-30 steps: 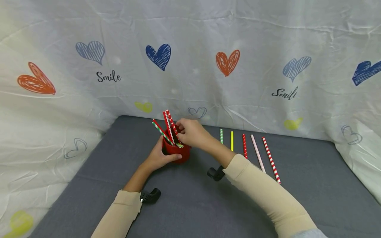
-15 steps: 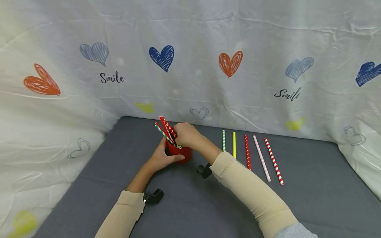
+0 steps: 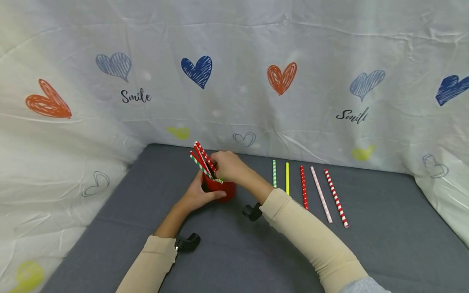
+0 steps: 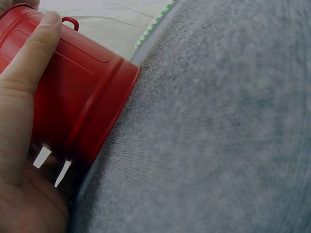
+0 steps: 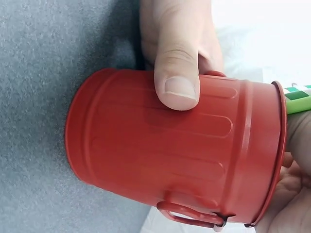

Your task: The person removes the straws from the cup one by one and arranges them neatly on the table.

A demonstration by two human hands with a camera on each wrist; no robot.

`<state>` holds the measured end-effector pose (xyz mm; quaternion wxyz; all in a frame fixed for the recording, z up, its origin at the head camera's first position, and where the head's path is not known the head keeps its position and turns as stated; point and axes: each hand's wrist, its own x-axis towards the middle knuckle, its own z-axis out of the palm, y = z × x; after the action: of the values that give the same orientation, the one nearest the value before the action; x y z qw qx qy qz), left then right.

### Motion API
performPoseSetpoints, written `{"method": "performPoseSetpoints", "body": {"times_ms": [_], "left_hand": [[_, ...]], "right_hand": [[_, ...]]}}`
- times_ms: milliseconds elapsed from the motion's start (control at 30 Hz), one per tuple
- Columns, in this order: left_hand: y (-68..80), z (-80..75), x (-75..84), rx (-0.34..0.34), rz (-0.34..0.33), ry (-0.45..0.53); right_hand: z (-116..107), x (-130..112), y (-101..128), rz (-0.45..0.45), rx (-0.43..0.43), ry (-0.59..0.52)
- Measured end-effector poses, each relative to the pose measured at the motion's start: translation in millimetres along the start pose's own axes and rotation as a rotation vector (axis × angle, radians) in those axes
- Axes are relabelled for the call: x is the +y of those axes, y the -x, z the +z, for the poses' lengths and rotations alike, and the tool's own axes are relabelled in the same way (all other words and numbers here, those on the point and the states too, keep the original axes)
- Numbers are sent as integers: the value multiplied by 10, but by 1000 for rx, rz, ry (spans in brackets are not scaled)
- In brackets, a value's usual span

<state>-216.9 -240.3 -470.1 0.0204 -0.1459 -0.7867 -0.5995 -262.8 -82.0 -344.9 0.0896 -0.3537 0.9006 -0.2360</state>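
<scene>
My left hand (image 3: 196, 196) grips a small red metal bucket (image 3: 228, 190) from its left side, the thumb (image 5: 179, 82) lying across the wall. The bucket stands upright on the grey cloth, and a loop handle (image 5: 187, 213) shows in the right wrist view. Paper straws lean out to the left: a red one with white dots (image 3: 200, 148) and a green, white and red striped one (image 3: 199, 163) among them. Over the mouth is my right hand (image 3: 230, 167), fingers curled down inside, beside the straws. Those fingertips are hidden, so I cannot tell whether they pinch a straw.
To the right, several straws lie in a spaced row: green striped (image 3: 274, 173), yellow (image 3: 287, 179), red dotted (image 3: 303, 185), pale pink (image 3: 321, 195) and red-and-white striped (image 3: 336, 198). A white curtain (image 3: 238, 110) printed with hearts hangs behind the grey cloth-covered table (image 3: 227, 260).
My right hand has moved from above the rim down into the bucket's mouth. The straws inside now tilt further left and sit slightly lower. My left hand keeps its grip.
</scene>
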Motion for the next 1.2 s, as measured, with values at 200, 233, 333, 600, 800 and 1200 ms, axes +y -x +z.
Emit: {"method": "performPoseSetpoints", "body": {"times_ms": [200,233,333,600,800,1200], "left_hand": [[-12,-13,-9,-9,21,4],[-17,-14,-13,-9,22,4],[-27,-16,-28,-12,28,6],[3,-8,140,-36,105,44],[13,-11,133,-36,94,57],[-26,-5,-25,4,57,20]], "right_hand": [[17,21,16,-32,30,-24],[19,27,24,-39,39,-27],[26,43,48,-67,65,-40],[54,76,111,-139,117,-45],[51,73,160,-169,150,-76],[-26,99,281,-171,265,-142]]}}
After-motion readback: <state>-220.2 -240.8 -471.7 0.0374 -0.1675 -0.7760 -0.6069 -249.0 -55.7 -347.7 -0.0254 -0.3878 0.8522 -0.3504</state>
